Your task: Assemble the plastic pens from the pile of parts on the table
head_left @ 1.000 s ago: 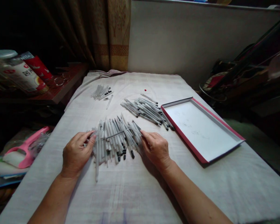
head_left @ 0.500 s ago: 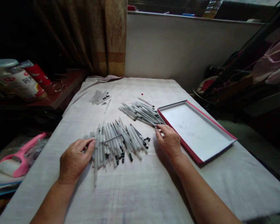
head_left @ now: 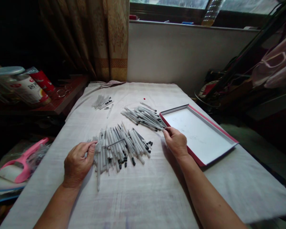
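A heap of clear-barrelled pens and pen parts (head_left: 114,143) lies in the middle of the cloth, with loose black caps (head_left: 125,164) along its near side. My left hand (head_left: 78,162) is closed in a pinch at the heap's left edge, beside some small clear pieces; what its fingers grip is hidden. Farther back, capped pens (head_left: 143,116) lie side by side in a second pile. At the right end of that pile my right hand (head_left: 176,141) pinches the end of a pen, close to the shallow red-edged box lid (head_left: 200,130).
A smaller group of clear barrels and black caps (head_left: 102,101) lies at the back left. One tiny red piece (head_left: 144,99) sits at the back. Left of the table are a pink tape dispenser (head_left: 26,162) and a shelf with jars (head_left: 26,86). A wall (head_left: 162,54) stands behind.
My right hand has shifted a little to the right, from the pile's end toward the box lid. My left hand stays at the heap's left edge. The view has tilted slightly upward.
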`<state>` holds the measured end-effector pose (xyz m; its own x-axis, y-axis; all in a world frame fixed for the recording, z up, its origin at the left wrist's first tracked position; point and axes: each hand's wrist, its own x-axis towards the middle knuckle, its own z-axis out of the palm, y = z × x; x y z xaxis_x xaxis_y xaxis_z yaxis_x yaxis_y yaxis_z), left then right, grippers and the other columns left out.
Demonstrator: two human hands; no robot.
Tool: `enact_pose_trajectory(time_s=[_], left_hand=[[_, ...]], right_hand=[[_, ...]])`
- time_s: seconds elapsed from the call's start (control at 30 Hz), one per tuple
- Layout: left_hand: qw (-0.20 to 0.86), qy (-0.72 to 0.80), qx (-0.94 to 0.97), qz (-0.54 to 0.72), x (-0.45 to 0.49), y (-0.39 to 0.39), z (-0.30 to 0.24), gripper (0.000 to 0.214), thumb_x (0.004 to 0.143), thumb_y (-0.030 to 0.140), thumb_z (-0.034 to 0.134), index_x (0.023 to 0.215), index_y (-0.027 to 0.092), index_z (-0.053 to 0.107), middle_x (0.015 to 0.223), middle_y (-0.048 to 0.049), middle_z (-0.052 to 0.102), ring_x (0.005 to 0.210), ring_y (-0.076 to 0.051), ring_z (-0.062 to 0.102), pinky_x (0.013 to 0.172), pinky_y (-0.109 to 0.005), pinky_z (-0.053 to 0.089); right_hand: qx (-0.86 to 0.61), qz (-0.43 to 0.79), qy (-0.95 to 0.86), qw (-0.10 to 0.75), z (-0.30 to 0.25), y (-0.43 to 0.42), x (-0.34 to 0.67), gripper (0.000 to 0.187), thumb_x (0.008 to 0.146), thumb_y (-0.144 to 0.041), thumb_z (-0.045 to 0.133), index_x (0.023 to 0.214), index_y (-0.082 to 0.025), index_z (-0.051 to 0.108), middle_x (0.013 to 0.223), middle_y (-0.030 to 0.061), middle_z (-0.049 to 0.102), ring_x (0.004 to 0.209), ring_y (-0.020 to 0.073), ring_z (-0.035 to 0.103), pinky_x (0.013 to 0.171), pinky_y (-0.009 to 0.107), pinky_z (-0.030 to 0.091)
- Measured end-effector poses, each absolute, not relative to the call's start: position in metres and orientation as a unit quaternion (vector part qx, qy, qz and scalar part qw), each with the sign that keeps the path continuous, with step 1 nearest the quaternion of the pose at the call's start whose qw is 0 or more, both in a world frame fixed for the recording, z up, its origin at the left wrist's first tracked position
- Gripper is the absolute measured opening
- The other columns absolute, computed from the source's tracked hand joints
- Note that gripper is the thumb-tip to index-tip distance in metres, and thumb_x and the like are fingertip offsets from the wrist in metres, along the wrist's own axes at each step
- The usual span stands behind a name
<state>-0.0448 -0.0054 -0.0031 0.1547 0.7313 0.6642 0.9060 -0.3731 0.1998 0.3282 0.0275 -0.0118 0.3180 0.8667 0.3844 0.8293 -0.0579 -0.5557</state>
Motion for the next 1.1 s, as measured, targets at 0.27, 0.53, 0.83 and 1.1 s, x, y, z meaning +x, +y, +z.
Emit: enact_pose_trajectory(time_s=[0.27, 0.53, 0.83, 1.1], left_hand=[[0.167, -0.450, -0.794, -0.373, -0.010, -0.018, 0.004, 0.030, 0.093, 0.025, 0.059, 0.123, 0.022, 0.056, 0.107, -0.0088, 0.068, 0.098, -0.023, 0.065, 0.088, -0.037, 0.050], [0.151, -0.409, -0.830, -0.348, 0.009, -0.026, 0.002, 0.027, 0.096, 0.033, 0.056, 0.118, 0.017, 0.054, 0.103, -0.0086, 0.071, 0.096, -0.022, 0.067, 0.087, -0.034, 0.049], [0.138, -0.412, -0.837, -0.332, 0.012, -0.028, 0.002, 0.011, 0.097, 0.029, 0.054, 0.099, 0.019, 0.059, 0.086, -0.0032, 0.072, 0.080, -0.018, 0.068, 0.076, -0.030, 0.050], [0.023, -0.436, -0.828, -0.352, 0.012, -0.029, 0.001, 0.019, 0.098, 0.034, 0.050, 0.097, 0.019, 0.062, 0.082, -0.0017, 0.072, 0.073, -0.015, 0.069, 0.068, -0.025, 0.051]], right_hand=[[-0.568, 0.335, -0.372, 0.653, 0.014, -0.003, 0.298, 0.032, 0.075, -0.049, 0.070, 0.079, -0.018, 0.068, 0.068, 0.0026, 0.069, 0.052, 0.0116, 0.054, 0.045, 0.022, 0.037], [-0.516, 0.504, -0.372, 0.584, 0.007, -0.017, 0.245, 0.041, 0.065, -0.055, 0.079, 0.064, -0.017, 0.065, 0.057, -0.0003, 0.063, 0.047, 0.0094, 0.050, 0.043, 0.021, 0.036], [-0.503, 0.526, -0.363, 0.582, 0.002, -0.018, 0.246, 0.032, 0.065, -0.047, 0.081, 0.065, -0.018, 0.069, 0.060, 0.0002, 0.066, 0.052, 0.0104, 0.052, 0.053, 0.025, 0.044], [-0.467, 0.530, -0.404, 0.582, -0.004, -0.018, 0.256, 0.019, 0.069, -0.036, 0.080, 0.081, -0.022, 0.079, 0.071, 0.0019, 0.072, 0.063, 0.0142, 0.060, 0.063, 0.029, 0.050]])
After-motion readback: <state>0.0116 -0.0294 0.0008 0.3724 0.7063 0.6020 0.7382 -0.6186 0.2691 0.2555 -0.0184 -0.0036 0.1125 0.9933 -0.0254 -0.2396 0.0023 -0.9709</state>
